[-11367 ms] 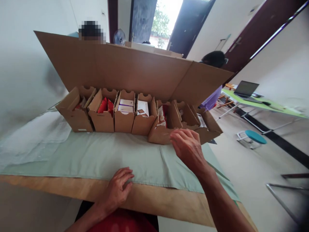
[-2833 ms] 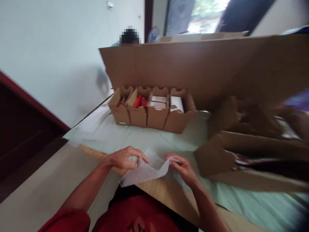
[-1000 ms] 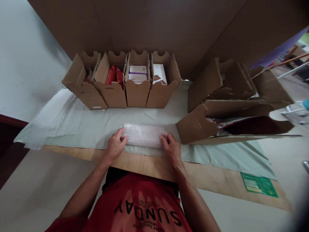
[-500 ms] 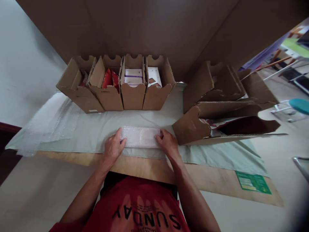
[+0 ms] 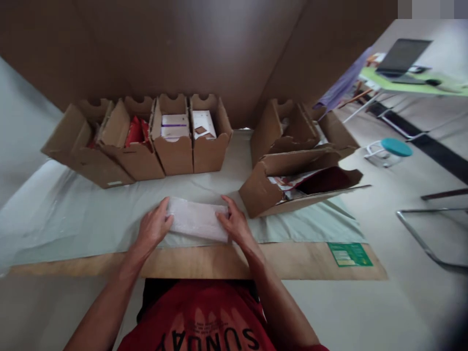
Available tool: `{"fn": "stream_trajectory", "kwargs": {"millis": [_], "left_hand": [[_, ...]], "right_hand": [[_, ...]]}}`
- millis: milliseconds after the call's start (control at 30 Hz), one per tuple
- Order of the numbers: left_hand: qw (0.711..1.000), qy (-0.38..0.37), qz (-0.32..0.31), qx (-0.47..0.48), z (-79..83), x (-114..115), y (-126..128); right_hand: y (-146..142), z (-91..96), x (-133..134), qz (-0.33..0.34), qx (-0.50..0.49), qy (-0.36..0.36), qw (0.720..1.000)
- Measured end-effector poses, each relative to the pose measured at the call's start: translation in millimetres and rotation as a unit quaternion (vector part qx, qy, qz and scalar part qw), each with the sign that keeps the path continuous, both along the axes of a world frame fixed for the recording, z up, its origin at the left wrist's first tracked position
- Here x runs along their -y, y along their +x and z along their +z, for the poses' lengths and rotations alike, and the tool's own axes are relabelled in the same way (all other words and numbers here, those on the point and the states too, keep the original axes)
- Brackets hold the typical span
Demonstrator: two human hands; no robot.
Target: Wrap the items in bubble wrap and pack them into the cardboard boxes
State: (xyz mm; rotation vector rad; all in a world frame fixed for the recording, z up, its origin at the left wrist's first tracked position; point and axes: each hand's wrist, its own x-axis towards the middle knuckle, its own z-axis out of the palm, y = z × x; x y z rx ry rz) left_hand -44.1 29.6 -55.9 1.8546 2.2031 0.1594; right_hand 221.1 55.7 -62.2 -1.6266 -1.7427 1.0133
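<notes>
A flat, oblong bubble-wrapped package (image 5: 195,219) lies on the pale green cloth in front of me, turned slightly askew. My left hand (image 5: 154,226) grips its left end, thumb near the front and fingers along the edge. At the other end, my right hand (image 5: 236,223) holds the package with the thumb on top; its index finger sticks out past the back edge. What is inside the wrap cannot be made out.
Cardboard bins stand at the back left, one with red packets (image 5: 137,131), others with white boxes (image 5: 174,126). More bins (image 5: 283,129) stand at right; a front bin (image 5: 252,195) leans beside my right hand. Bubble wrap (image 5: 32,214) lies left. A green card (image 5: 351,254) sits on the wooden edge.
My view has swung to the right. The package has turned, its right end now nearer me, and my right hand has shifted its hold, with the index finger more stretched out.
</notes>
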Motion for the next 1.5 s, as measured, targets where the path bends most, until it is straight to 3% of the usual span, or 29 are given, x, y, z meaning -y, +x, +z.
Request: {"fn": "stream_trajectory", "kwargs": {"millis": [100, 167, 267, 333, 400, 467, 567, 700, 800, 867, 1033, 1100, 1167, 1233, 1333, 1433, 1500], "left_hand": [[0.994, 0.103, -0.043, -0.011, 1.8, -22.7, -3.3], [0.978, 0.193, -0.078, -0.003, 3.6, -24.8, 0.2], [0.940, 0.273, -0.198, 0.056, 2.5, 5.1, 16.5], [0.914, 0.262, -0.294, 0.098, -2.3, 38.2, 32.8], [0.913, 0.235, -0.313, 0.118, -9.5, 67.0, 50.4], [0.923, 0.222, -0.288, 0.126, -17.1, 82.1, 65.5], [0.931, 0.232, -0.238, 0.148, -25.1, 80.4, 75.0], [0.920, 0.270, -0.193, 0.210, -24.5, 67.8, 66.9], [0.915, 0.291, -0.151, 0.235, -21.2, 65.2, 62.7], [0.918, 0.285, -0.121, 0.248, -20.6, 64.1, 62.3], [0.935, 0.232, -0.029, 0.268, -24.8, 55.0, 59.2], [0.947, 0.204, -0.005, 0.246, -27.4, 49.5, 57.2], [0.960, 0.173, 0.004, 0.220, -29.6, 43.9, 56.3], [0.969, 0.147, 0.004, 0.200, -31.0, 38.6, 57.0], [0.973, 0.139, -0.002, 0.185, -30.5, 32.4, 59.0], [0.964, 0.164, 0.004, 0.211, -25.8, 33.6, 57.3], [0.944, 0.191, 0.032, 0.268, -20.6, 42.0, 52.9]], "right_hand": [[-0.6, -6.6, 26.1, 0.013, -0.102, -0.024, 0.994], [-2.5, -11.8, 41.4, 0.008, -0.179, -0.075, 0.981], [-5.1, -15.5, 52.8, -0.011, -0.277, -0.141, 0.950], [-6.3, -14.7, 53.7, -0.018, -0.320, -0.163, 0.933], [-7.4, -12.7, 53.2, -0.006, -0.340, -0.182, 0.922], [-7.0, -10.8, 54.2, 0.015, -0.342, -0.205, 0.917], [2.5, -8.1, 57.7, 0.042, -0.299, -0.207, 0.931], [26.3, -1.9, 55.4, 0.065, -0.137, -0.039, 0.988], [27.5, 0.2, 47.7, 0.141, -0.075, 0.061, 0.985], [15.6, -4.3, 40.8, 0.176, -0.083, 0.056, 0.979], [-18.4, -26.5, 24.5, 0.119, -0.130, -0.012, 0.984], [-20.7, -27.9, 25.1, 0.092, -0.089, 0.017, 0.992], [-16.8, -22.2, 32.1, 0.058, -0.023, 0.096, 0.993], [-11.5, -12.4, 42.9, 0.045, 0.047, 0.199, 0.978], [-11.2, -1.8, 55.1, 0.160, 0.139, 0.291, 0.933], [-21.7, -4.2, 51.0, 0.274, 0.203, 0.280, 0.897], [-29.2, -8.9, 41.0, 0.279, 0.219, 0.256, 0.899]]}}
